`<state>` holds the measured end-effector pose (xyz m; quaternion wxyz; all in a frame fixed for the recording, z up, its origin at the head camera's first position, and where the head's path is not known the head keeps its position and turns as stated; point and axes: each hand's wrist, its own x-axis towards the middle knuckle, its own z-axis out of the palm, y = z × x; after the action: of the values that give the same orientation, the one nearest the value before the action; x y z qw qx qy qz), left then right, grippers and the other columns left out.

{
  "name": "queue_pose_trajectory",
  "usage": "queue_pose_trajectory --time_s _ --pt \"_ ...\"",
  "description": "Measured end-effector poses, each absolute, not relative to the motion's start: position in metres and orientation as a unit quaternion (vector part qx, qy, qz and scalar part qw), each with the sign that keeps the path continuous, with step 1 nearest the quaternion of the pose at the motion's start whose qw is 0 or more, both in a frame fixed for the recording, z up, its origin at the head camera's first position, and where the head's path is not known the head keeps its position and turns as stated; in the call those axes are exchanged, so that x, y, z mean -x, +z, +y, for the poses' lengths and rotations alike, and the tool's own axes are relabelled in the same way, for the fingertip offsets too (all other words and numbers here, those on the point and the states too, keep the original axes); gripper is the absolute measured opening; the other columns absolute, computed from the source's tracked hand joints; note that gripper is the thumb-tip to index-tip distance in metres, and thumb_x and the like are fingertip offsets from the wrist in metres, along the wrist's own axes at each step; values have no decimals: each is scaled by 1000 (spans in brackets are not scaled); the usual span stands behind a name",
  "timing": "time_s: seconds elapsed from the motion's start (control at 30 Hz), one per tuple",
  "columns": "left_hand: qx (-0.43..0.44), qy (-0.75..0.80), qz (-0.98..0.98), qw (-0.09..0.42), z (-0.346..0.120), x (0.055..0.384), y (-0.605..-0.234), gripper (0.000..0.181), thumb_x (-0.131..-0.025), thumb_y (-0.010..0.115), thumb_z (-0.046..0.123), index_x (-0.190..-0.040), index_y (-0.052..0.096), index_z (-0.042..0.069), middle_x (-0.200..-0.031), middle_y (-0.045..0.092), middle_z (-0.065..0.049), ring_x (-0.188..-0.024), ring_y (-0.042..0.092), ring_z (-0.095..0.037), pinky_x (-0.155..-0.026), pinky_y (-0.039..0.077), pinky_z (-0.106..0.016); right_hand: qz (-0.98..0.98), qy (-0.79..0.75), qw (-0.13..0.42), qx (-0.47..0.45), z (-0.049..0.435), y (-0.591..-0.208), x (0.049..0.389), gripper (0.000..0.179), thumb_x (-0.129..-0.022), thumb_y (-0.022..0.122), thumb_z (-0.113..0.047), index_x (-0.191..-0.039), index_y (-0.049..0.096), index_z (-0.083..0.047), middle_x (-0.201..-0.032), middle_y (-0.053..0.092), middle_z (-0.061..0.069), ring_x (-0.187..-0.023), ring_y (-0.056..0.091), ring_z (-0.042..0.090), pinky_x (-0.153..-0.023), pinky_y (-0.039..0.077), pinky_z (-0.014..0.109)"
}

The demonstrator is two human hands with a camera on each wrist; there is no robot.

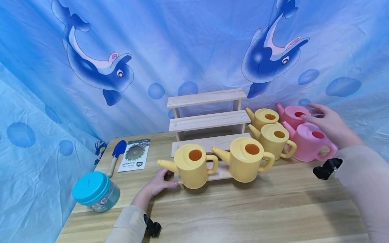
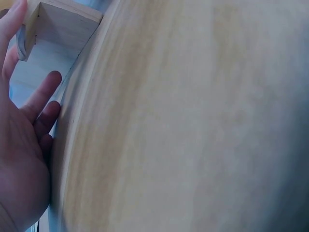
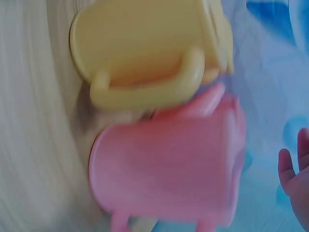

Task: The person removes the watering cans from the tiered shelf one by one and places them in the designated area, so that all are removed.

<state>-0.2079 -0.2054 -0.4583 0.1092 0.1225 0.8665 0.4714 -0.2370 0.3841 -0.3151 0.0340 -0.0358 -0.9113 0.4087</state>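
Observation:
My left hand (image 1: 158,184) holds the left end of the lowest plank of a stepped wooden shelf (image 1: 209,119); in the left wrist view, thumb and index finger meet the wood (image 2: 65,24) while the other fingers are loosely bent. Two yellow watering cans (image 1: 192,170) (image 1: 243,165) stand on that lowest step, spouts to the left. My right hand (image 1: 329,123), fingers spread, hovers by the rear pink watering can (image 1: 291,116); contact is unclear. In front of that can stands another pink watering can (image 1: 307,143), beside two yellow ones (image 1: 273,138) (image 1: 262,116).
Left of the shelf lie a seed packet (image 1: 134,156) and a blue-bladed trowel (image 1: 119,148). A turquoise lidded tub (image 1: 95,192) stands nearer on the wooden table (image 1: 212,216). Behind everything hangs a blue dolphin-print curtain (image 1: 188,44).

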Motion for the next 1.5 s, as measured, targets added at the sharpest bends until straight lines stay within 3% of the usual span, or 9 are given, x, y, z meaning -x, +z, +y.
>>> queue_pose_trajectory --time_s 0.23,0.5,0.73,1.1,1.27,1.5 --pt "-125 469 867 111 -207 210 -460 66 -74 78 25 -130 49 7 -125 52 -15 -118 45 -33 -103 29 -52 -913 405 9 -39 345 -297 244 83 -89 55 -52 -151 13 -15 -139 31 26 -123 30 45 -95 31 64" --pt "-129 465 868 113 -212 215 -467 69 -72 79 33 -130 50 9 -125 52 -13 -118 46 -32 -103 30 -52 -907 392 -39 -151 303 -285 245 66 -93 57 -33 -147 27 -11 -134 43 21 -119 42 36 -92 41 52" --pt "-127 460 873 106 -209 213 -466 69 -71 80 35 -127 51 7 -122 54 -12 -117 47 -32 -103 31 -52 -894 381 -94 -219 277 -281 233 63 -90 61 -27 -144 32 -10 -127 46 16 -115 45 32 -92 43 51" --pt "-133 472 865 107 -210 213 -466 69 -72 80 32 -129 50 7 -122 53 -12 -116 46 -32 -103 30 -52 -887 348 -130 -273 259 -292 225 67 -82 70 -31 -139 42 -14 -123 52 9 -102 52 24 -81 48 35" --pt "-139 471 865 106 -210 213 -466 67 -73 79 30 -130 50 8 -123 53 -12 -116 47 -30 -102 31 -52 -884 325 -157 -297 254 -295 221 75 -79 73 -34 -141 39 -11 -131 47 11 -108 49 26 -84 46 38" --pt "-136 480 860 107 -209 213 -467 67 -73 79 26 -129 50 8 -122 54 -12 -116 47 -30 -103 30 -51 -886 309 -185 -292 247 -301 215 95 -72 78 -39 -147 26 -10 -142 33 16 -126 34 35 -98 34 57"
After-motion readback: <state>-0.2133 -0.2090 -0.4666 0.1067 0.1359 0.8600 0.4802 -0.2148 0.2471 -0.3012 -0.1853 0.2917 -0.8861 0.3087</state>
